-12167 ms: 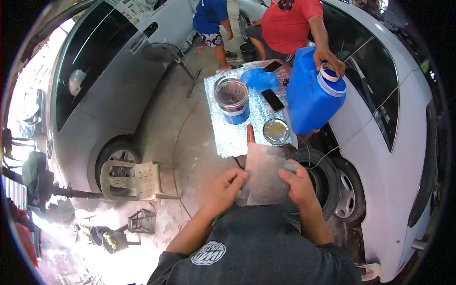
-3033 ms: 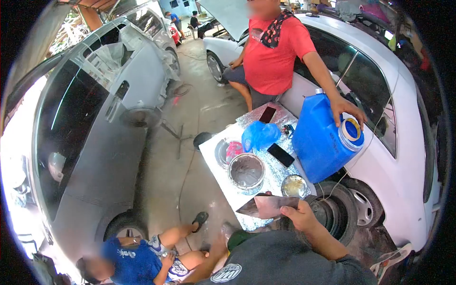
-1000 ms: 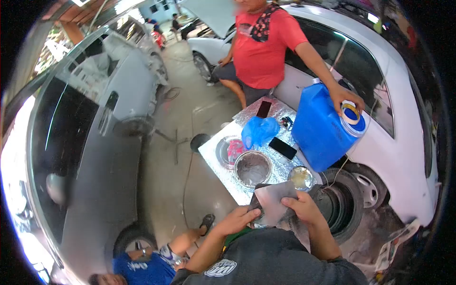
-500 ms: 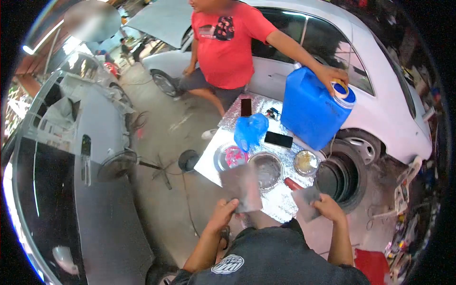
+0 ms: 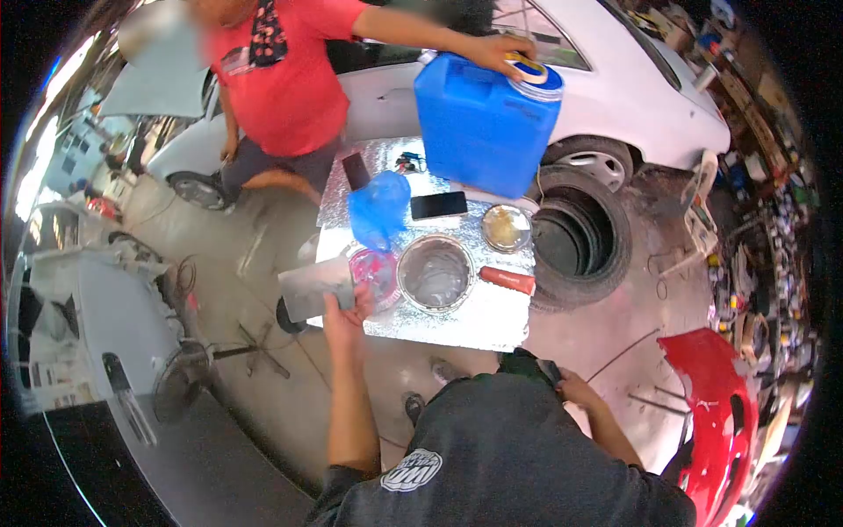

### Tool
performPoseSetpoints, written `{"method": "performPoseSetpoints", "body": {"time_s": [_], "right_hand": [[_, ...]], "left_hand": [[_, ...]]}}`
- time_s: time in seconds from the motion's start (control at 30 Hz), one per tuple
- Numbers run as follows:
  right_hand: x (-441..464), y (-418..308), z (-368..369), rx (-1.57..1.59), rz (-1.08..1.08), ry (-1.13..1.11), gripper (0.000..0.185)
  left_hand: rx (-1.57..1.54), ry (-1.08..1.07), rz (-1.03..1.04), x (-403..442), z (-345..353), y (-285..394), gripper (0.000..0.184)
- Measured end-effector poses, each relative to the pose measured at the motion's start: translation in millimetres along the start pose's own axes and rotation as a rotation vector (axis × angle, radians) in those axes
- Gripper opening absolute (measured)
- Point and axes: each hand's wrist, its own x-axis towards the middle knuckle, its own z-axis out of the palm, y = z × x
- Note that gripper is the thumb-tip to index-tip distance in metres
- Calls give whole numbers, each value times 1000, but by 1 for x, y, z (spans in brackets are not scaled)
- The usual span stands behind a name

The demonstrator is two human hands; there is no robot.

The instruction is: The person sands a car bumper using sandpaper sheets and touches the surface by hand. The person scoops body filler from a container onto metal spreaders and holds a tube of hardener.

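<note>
My left hand (image 5: 347, 314) grips a flat grey sheet (image 5: 316, 288) by its right end, beside the foil-covered table's left edge. Low at my right side, my right hand (image 5: 572, 386) is closed round a small dark piece, partly hidden by my shirt. On the foil-covered table (image 5: 439, 329) stand an open can of grey paste (image 5: 435, 273) and a pink-stained round lid (image 5: 376, 274). A red tube (image 5: 507, 279) lies right of the can, below a round tin with yellowish contents (image 5: 506, 228). A blue plastic bag (image 5: 379, 209) and a black phone (image 5: 438, 205) lie further back.
A person in a red shirt (image 5: 285, 88) rests one hand on a large blue container (image 5: 483, 123). Stacked tyres (image 5: 584, 237) stand right of the table, beside a white car (image 5: 632, 97). A red car panel (image 5: 716, 413) is at lower right, a grey vehicle (image 5: 158, 351) at left.
The view has swung right. My left hand has carried the sheet left and away from my body. My right hand has drawn back to my side with the small dark piece.
</note>
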Motion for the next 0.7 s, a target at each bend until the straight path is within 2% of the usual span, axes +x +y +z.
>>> {"method": "performPoseSetpoints", "body": {"time_s": [0.03,0.07,0.13,0.2,0.3,0.33,0.37,0.43,0.57,0.63,0.7], "right_hand": [[-20,-28,-12,39,69,-74,48],[-33,-46,-17,150,-4,-11,43],[-46,-69,-30,349,-160,115,34],[-28,-57,-39,546,-85,260,33],[-16,-38,-44,712,5,350,34],[-22,-47,-41,749,33,375,33],[-26,-52,-39,789,65,399,33],[-28,-52,-39,906,-23,399,33],[-12,-49,-62,1025,-116,297,41],[-4,-69,-83,1035,-172,169,41],[0,-108,-95,1068,-179,152,39]], "left_hand": [[30,57,2,10,11,-4,56],[33,-46,39,31,4,-23,55],[91,-105,76,68,1,-57,56],[236,-141,114,89,11,-76,62],[100,-262,-157,113,20,-101,69],[-67,-242,-255,107,34,-98,71],[-62,-237,-276,100,43,-91,71],[-43,-226,-324,85,62,-78,72],[29,-178,-204,67,73,-89,73],[123,-194,-92,49,86,-90,72],[142,-189,-98,38,95,-96,71]]}}
